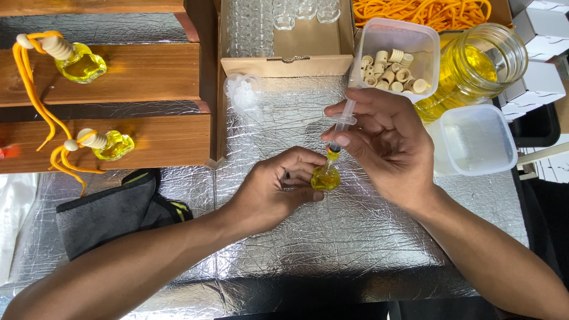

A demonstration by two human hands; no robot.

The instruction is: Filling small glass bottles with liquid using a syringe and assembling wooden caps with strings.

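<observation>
My left hand (275,186) grips a small glass bottle (325,178) filled with yellow liquid, holding it upright on the silver foil table cover (332,237). My right hand (382,142) holds a clear plastic syringe (342,124) tilted, its tip in the bottle's neck. Yellow liquid shows at the syringe's lower end.
A large glass jar of yellow liquid (474,65), a tub of wooden caps (394,65), an empty plastic tub (474,139), orange cords (424,10) and a cardboard box of empty bottles (284,29) stand behind. Two filled bottles with orange cords (80,62) (109,145) lie on wooden shelves. A dark cloth (112,210) lies left.
</observation>
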